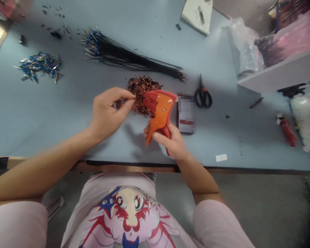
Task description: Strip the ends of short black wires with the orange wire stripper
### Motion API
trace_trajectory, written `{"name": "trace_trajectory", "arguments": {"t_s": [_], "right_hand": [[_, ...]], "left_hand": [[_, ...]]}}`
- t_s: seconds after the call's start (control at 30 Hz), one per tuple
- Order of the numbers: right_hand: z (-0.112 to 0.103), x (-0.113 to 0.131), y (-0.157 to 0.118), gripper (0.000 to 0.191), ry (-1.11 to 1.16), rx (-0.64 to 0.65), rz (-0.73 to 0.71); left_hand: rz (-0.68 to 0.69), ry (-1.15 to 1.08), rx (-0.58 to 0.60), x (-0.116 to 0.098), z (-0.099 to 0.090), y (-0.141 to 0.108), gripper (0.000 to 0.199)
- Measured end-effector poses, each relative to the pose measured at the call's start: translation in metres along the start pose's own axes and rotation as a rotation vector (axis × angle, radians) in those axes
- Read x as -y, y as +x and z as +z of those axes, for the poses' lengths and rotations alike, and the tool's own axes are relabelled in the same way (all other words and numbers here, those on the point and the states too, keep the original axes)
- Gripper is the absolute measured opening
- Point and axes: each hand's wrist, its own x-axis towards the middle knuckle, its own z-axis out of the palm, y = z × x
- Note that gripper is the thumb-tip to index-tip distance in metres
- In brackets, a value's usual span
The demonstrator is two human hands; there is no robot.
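I'm watching from afar through the head camera, and the right hand (172,142), just below the middle of the frame, has its grip wrapped around an orange and red hand tool (160,112); the tool stands tilted at the centre, its handles down in the palm, its head pointing up and left; the left hand (107,110) comes in from the lower left, thumb and forefinger pinched narrow right by the tool's head; whether that grip has a wire in it, I can't tell, it's too small from here; behind the two lies a tangled heap of copper-coloured scraps (144,82), overlapped by the tool in my view; above it, across the upper middle, a bundle of black wires (134,57) stretches over the blue-grey tabletop (74,110), blue and silver ends bunched at its left; at upper left I've got a loose pile of blue and silver connectors (40,65); right of the tool sits a dark flat case (186,119), its face blurred out, with black-handled scissors (204,91) just beside it, blades up; a small white label (221,157) lies at lower right, near the front edge.
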Motion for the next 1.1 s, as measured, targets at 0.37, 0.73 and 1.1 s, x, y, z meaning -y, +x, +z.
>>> {"name": "trace_trajectory", "arguments": {"t_s": [0.37, 0.73, 1.1], "right_hand": [[-0.002, -0.001, 0.000, 0.044, 0.083, 0.015, 0.052], [-0.003, 0.000, 0.000, 0.041, 0.105, 0.047, 0.047], [-0.003, -0.004, 0.003, 0.035, 0.080, 0.085, -0.010]], "left_hand": [[0.079, 0.066, 0.009, 0.000, 0.000, 0.001, 0.010], [0.089, 0.121, 0.005, 0.004, 0.000, -0.001, 0.011], [0.343, 0.203, -0.096, 0.013, 0.003, 0.002, 0.008]]}}
